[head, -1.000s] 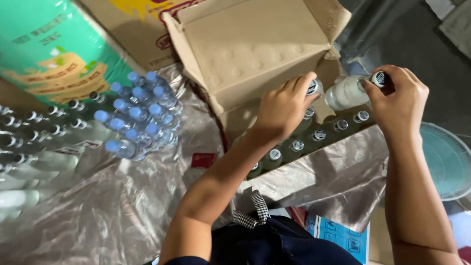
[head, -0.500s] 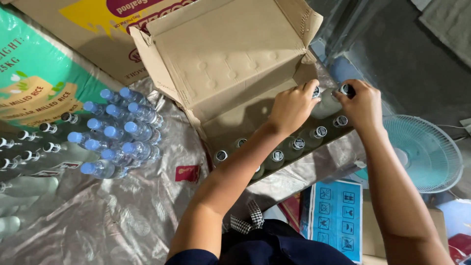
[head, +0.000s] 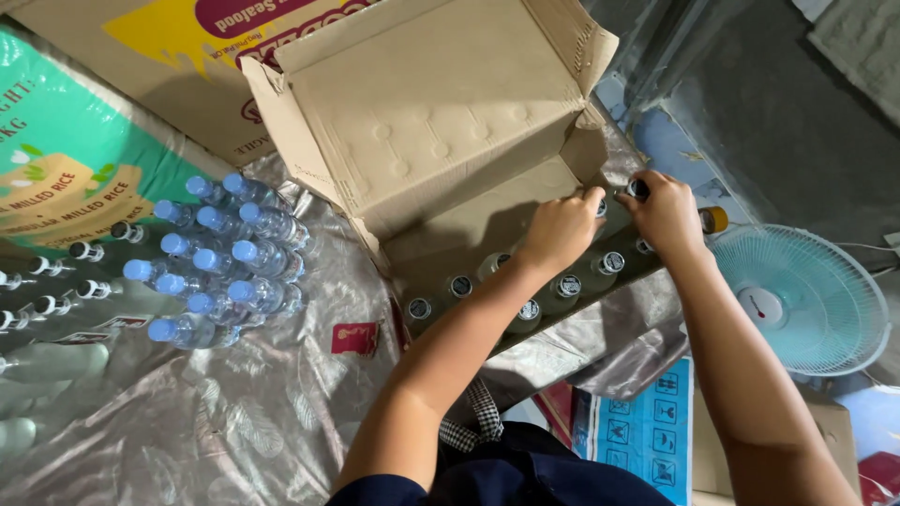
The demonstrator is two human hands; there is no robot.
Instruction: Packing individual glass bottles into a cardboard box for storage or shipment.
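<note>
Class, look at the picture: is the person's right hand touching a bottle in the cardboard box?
Touching. The head view shows the right hand with its fingers closed around the cap of a bottle in the box.

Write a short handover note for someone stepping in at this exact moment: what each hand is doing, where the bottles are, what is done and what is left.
Left hand: inside the open cardboard box, fingers on a bottle at the far end of the row.
Right hand: beside it, gripping a black-capped bottle.
Done: a row of black-capped bottles stands along the box's near side.
Left: a cluster of blue-capped bottles and more black-capped ones lie outside on the plastic sheet, left of the box.
</note>
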